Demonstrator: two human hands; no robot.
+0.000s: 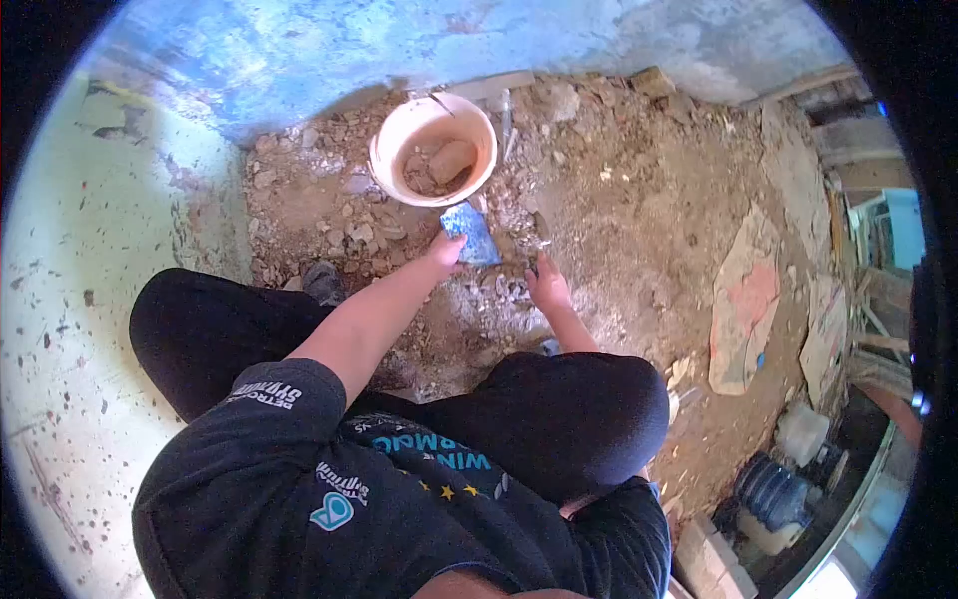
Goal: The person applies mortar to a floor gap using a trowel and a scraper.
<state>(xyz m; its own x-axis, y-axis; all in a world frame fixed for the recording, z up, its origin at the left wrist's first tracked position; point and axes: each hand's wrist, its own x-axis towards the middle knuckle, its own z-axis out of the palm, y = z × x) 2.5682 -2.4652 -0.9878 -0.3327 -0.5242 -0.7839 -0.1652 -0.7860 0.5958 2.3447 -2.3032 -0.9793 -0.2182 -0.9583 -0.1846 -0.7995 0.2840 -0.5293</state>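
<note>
My left hand [449, 252] grips a flat, blue-painted chunk [471, 236], apparently plaster or brick, by its left side. The chunk is just below the rim of a pale bucket [377, 165], which holds brown rubble [439, 165]. My right hand [550, 290] is low over the rubble, right of the chunk and apart from it. Its fingers are curled around something narrow and dark; its kind is too small to tell. Loose stones and pale dust lie under both hands.
Broken rubble [364, 235] lies around the bucket along the blue wall [329, 60]. A pale green wall [110, 299] rises at left. Flattened cardboard [743, 309] lies on the dirt floor at right. A large water bottle [773, 491] and blocks [711, 559] stand at lower right.
</note>
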